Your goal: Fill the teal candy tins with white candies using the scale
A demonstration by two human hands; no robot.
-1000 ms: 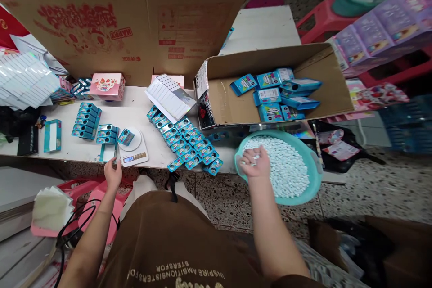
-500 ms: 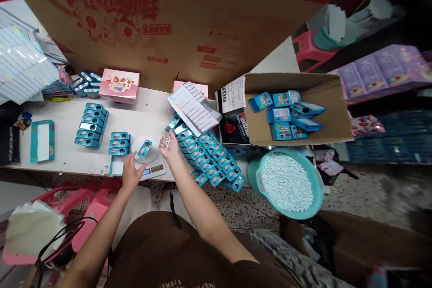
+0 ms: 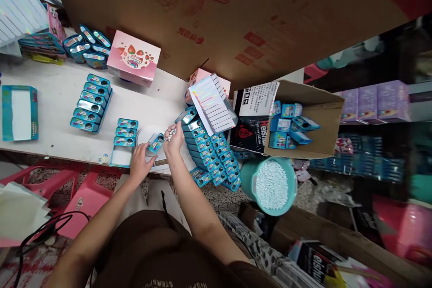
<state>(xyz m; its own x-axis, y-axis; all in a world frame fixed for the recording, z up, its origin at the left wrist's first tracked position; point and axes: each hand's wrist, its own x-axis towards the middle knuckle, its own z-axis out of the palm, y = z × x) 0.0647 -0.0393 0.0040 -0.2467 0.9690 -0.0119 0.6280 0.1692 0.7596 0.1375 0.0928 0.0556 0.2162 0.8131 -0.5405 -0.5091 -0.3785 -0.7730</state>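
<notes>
A small blue box (image 3: 155, 143) with a dark round opening lies on the round plate of a white digital scale (image 3: 145, 132). My left hand (image 3: 141, 162) is at the lower left of this box, thumb and fingers apart; whether a fingertip touches it I cannot tell. Close by on the right, my right hand (image 3: 174, 138) is curled around several small white candies (image 3: 171, 134). A blue display tray (image 3: 121, 157) left of the scale holds a short row of similar boxes. To the right stand tight rows of blue boxes (image 3: 209, 155).
A teal bucket (image 3: 245, 175) of white candies stands at the right, below an open carton (image 3: 324, 130) holding blue boxes. Label sheets (image 3: 212, 105) lie over the box rows. Further left are a row of boxes (image 3: 91, 103), a pink strawberry box (image 3: 134, 56) and another tray (image 3: 33, 112).
The view has shifted and come closer. My left hand has moved nearer the box on the scale, and my right hand, still holding candies, has moved closer to it too.
</notes>
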